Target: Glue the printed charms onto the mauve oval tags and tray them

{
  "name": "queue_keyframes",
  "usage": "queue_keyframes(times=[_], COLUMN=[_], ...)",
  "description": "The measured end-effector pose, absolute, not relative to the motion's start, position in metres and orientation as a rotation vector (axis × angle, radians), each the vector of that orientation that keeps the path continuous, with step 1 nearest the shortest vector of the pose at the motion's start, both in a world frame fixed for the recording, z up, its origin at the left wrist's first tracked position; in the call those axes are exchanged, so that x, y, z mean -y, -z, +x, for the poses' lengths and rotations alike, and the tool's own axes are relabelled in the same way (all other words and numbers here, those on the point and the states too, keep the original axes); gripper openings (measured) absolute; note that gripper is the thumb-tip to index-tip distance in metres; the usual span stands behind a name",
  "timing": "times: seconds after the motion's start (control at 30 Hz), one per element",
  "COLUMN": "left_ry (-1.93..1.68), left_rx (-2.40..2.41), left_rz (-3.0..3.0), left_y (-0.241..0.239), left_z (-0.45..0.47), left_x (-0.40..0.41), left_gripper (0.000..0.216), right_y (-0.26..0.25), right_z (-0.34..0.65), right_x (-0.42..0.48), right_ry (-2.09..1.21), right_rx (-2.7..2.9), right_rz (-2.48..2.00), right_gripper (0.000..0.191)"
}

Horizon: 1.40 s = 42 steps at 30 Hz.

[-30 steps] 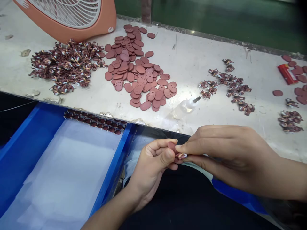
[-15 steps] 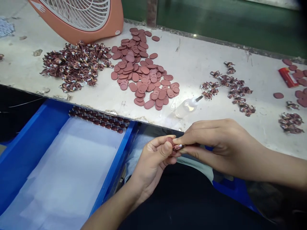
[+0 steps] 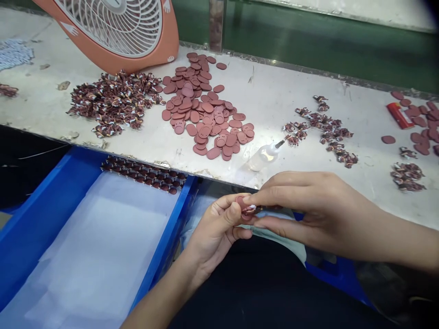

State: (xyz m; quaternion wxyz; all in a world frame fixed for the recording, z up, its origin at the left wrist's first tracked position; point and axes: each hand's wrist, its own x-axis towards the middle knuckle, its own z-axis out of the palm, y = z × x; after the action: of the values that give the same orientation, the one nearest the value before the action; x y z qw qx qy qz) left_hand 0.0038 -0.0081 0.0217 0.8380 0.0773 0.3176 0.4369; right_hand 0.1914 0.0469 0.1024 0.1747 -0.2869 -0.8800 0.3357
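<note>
My left hand (image 3: 214, 230) pinches a reddish-brown oval disc (image 3: 241, 200) between thumb and fingers, low in front of the table edge. Against the disc sits a small brown-and-white figure (image 3: 251, 209), its finer shape too small to make out. From the right, my right hand (image 3: 318, 208) grips this figure, index finger above and thumb below. Just beyond the hands, a translucent squeeze bottle (image 3: 262, 156) with a dark nozzle lies on the table.
On the table (image 3: 274, 82) are a heap of oval discs (image 3: 206, 119), a pile of small figures (image 3: 113, 100), a looser group of figures (image 3: 329, 130), a red cylinder (image 3: 399, 115) and an orange fan (image 3: 137, 59). Below left, a blue drawer (image 3: 171, 233) holds rows of pieces (image 3: 147, 176) on white sheets.
The view has shifted slightly. My right thumb has moved a little lower and apart from the left fingers, and the figure now sits closer over the disc.
</note>
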Motion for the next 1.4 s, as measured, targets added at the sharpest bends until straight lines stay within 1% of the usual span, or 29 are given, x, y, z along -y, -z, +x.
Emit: queue_keyframes(times=[0.1, 0.13, 0.3, 0.5, 0.67, 0.9, 0.97, 1.03, 1.07, 1.13, 1.23, 1.3, 1.4], left_ry=[-0.924, -0.92, -0.898, -0.902, -0.907, -0.893, -0.88, -0.919, -0.976, -1.134, -1.294, -1.31, -1.313], left_rx=[-0.631, -0.62, -0.577, -0.626, -0.606, -0.6, -0.601, -0.665, -0.732, -0.904, -1.085, -1.126, -1.182], left_rz=[0.139, 0.124, 0.081, 0.086, 0.099, 0.141, 0.173, 0.199, 0.211, 0.248, 0.35, 0.411, 0.428], left_y=[-0.021, -0.02, -0.019, -0.021, -0.019, -0.017, -0.015, -0.014, -0.014, -0.016, -0.017, -0.018, -0.018], left_z=[0.001, 0.0, -0.004, -0.004, -0.004, -0.004, -0.005, -0.005, -0.005, -0.004, -0.004, -0.003, -0.002], left_x=[0.008, 0.007, 0.006, 0.006, 0.007, 0.003, 0.002, 0.003, 0.005, 0.009, 0.014, 0.016, 0.015], left_gripper=[0.029, 0.03, 0.031, 0.036, 0.033, 0.036, 0.044, 0.05, 0.049, 0.039, 0.029, 0.027, 0.023], right_y=[-0.101, -0.101, -0.094, -0.087, -0.082, -0.074, -0.072, -0.068, -0.064, -0.055, -0.038, -0.029, -0.021], right_z=[0.192, 0.191, 0.185, 0.177, 0.176, 0.175, 0.173, 0.17, 0.168, 0.164, 0.156, 0.15, 0.141], right_x=[-0.045, -0.045, -0.043, -0.039, -0.039, -0.036, -0.035, -0.032, -0.031, -0.028, -0.024, -0.024, -0.025], right_ry=[-0.851, -0.816, -0.828, -0.928, -0.96, -1.037, -0.945, -0.775, -0.669, -0.425, -0.086, 0.015, 0.019], right_rx=[2.464, 2.439, 2.276, 2.172, 2.141, 2.056, 2.047, 2.051, 2.055, 2.074, 2.142, 2.169, 2.183], right_rz=[-0.803, -0.809, -0.861, -0.868, -0.875, -0.921, -0.925, -0.936, -0.948, -0.961, -0.91, -0.858, -0.825], right_gripper=[0.037, 0.039, 0.023, 0.022, 0.021, 0.017, 0.018, 0.017, 0.015, 0.014, 0.022, 0.026, 0.023])
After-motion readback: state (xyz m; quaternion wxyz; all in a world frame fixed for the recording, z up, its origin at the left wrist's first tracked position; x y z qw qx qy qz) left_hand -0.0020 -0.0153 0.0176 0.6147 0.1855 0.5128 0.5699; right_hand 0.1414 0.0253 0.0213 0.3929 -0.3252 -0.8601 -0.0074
